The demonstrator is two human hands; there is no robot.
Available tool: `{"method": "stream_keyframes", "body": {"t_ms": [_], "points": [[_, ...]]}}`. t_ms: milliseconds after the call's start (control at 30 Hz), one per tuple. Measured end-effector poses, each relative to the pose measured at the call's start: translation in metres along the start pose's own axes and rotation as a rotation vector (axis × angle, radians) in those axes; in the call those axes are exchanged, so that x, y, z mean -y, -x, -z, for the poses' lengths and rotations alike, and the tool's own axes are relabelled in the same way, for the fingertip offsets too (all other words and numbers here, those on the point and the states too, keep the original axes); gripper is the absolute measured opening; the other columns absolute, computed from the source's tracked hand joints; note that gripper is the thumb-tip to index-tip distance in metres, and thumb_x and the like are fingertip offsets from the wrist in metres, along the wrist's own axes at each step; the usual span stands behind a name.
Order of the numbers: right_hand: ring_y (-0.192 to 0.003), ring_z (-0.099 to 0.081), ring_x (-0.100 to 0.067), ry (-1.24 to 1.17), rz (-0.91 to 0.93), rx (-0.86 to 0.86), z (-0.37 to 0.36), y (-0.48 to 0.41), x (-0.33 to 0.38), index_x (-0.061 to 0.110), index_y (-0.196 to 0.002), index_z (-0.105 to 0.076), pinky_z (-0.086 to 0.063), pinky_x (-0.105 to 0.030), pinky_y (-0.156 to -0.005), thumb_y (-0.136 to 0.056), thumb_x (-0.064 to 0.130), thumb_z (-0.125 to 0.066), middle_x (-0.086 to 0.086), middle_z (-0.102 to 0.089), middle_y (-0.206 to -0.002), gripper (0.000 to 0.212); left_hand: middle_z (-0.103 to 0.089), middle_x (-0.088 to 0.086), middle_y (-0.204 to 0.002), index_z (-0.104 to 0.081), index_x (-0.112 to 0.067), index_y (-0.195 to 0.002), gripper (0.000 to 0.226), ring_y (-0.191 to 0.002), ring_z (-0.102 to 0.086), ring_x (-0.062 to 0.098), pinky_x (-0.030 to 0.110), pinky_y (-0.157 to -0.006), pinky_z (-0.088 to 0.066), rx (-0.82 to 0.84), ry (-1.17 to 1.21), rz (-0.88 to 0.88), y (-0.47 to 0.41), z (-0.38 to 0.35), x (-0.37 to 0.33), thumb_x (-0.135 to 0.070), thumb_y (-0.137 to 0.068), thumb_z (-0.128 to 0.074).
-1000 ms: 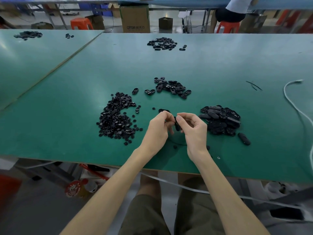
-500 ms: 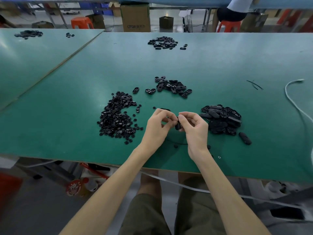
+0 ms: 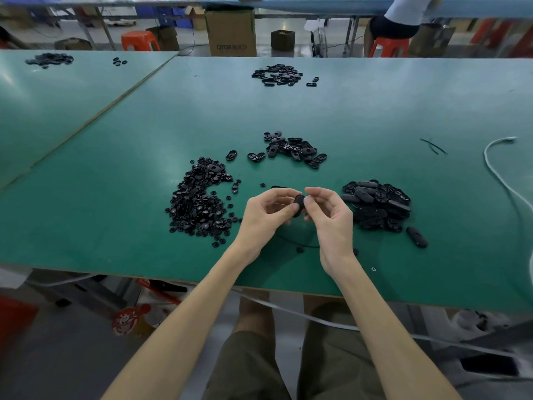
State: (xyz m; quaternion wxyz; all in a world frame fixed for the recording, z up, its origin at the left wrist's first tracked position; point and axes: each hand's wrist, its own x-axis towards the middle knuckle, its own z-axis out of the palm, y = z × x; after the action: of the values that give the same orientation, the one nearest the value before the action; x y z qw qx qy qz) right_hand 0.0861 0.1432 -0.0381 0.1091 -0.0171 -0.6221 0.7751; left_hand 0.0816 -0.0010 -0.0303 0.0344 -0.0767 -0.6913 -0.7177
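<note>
My left hand (image 3: 266, 215) and my right hand (image 3: 331, 216) meet above the green table (image 3: 115, 168), both pinching one small black oval plastic piece (image 3: 298, 204) between thumbs and fingertips. Left of my hands lies a heap of small black round parts (image 3: 199, 200). Behind my hands is a loose group of black oval shells (image 3: 294, 148). To the right sits a pile of closed black oval pieces (image 3: 377, 204), with one single oval piece (image 3: 416, 237) lying apart near it.
A thin black cord (image 3: 297, 243) and a few stray round parts lie under my hands. A white cable (image 3: 501, 180) curves along the right side. Another heap of black parts (image 3: 277, 75) sits far back. Cardboard boxes and orange stools stand beyond the table.
My hands stay together on the black piece; the fingers have shifted slightly around it and the hands have risen a little. The piles have not moved.
</note>
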Motion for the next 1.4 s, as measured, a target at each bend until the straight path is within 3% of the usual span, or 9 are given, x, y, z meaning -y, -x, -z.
{"method": "stream_keyframes", "body": {"t_ms": [467, 667, 834, 1067, 1234, 1400], "points": [[-0.090, -0.075, -0.015, 0.022, -0.030, 0.036, -0.0014, 0.0009, 0.0033, 0.009, -0.110, -0.073, -0.055, -0.020, -0.071, -0.099, 0.004, -0.067, -0.006, -0.078, -0.105, 0.014, -0.078, 0.003, -0.110, -0.077, -0.015, -0.115, 0.027, -0.102, -0.072, 0.016, 0.020, -0.074, -0.054, 0.005, 0.093, 0.011, -0.0005, 0.0026, -0.0007, -0.001, -0.095, -0.068], [-0.097, -0.072, -0.027, 0.017, -0.016, 0.029, -0.0003, 0.0006, 0.0037, 0.011, -0.107, -0.075, -0.054, -0.020, -0.072, -0.098, 0.002, -0.067, -0.011, -0.076, -0.106, 0.014, -0.079, 0.005, -0.109, -0.077, -0.012, -0.115, 0.023, -0.102, -0.075, 0.021, 0.019, -0.072, -0.053, 0.009, 0.105, 0.017, -0.0002, 0.0025, -0.0010, -0.003, -0.094, -0.071], [-0.093, -0.070, -0.015, 0.011, -0.007, 0.043, -0.0005, 0.0020, 0.0055, 0.016, -0.104, -0.076, -0.054, -0.019, -0.072, -0.098, 0.004, -0.068, -0.003, -0.078, -0.101, 0.016, -0.079, 0.006, -0.106, -0.077, -0.011, -0.112, 0.022, -0.098, -0.076, 0.021, 0.019, -0.071, -0.053, 0.007, 0.125, 0.022, -0.0001, 0.0024, -0.0011, -0.002, -0.093, -0.072], [-0.094, -0.072, -0.017, 0.013, 0.002, 0.078, -0.0007, 0.0018, 0.0045, 0.020, -0.100, -0.076, -0.054, -0.021, -0.076, -0.096, 0.003, -0.071, -0.001, -0.078, -0.098, 0.019, -0.080, 0.003, -0.099, -0.078, -0.016, -0.103, 0.025, -0.091, -0.074, 0.012, 0.019, -0.073, -0.054, -0.008, 0.089, 0.015, -0.0008, 0.0029, 0.0013, 0.004, -0.092, -0.068], [-0.097, -0.073, -0.019, 0.029, 0.028, 0.107, -0.0008, 0.0006, 0.0016, 0.021, -0.097, -0.075, -0.057, -0.030, -0.087, -0.095, 0.001, -0.072, -0.001, -0.078, -0.099, 0.020, -0.079, 0.001, -0.096, -0.078, -0.018, -0.099, 0.029, -0.085, -0.072, 0.010, 0.020, -0.077, -0.055, -0.043, 0.047, 0.008, -0.0016, 0.0010, 0.0032, 0.008, -0.091, -0.066], [-0.093, -0.072, -0.014, 0.043, 0.028, 0.116, -0.0005, 0.0001, 0.0012, 0.022, -0.096, -0.074, -0.056, -0.026, -0.083, -0.094, 0.002, -0.074, 0.003, -0.078, -0.096, 0.020, -0.079, 0.006, -0.098, -0.078, -0.017, -0.097, 0.029, -0.088, -0.072, 0.014, 0.026, -0.085, -0.057, -0.048, 0.041, 0.013, -0.0026, 0.0021, 0.0044, 0.008, -0.091, -0.066]]}}
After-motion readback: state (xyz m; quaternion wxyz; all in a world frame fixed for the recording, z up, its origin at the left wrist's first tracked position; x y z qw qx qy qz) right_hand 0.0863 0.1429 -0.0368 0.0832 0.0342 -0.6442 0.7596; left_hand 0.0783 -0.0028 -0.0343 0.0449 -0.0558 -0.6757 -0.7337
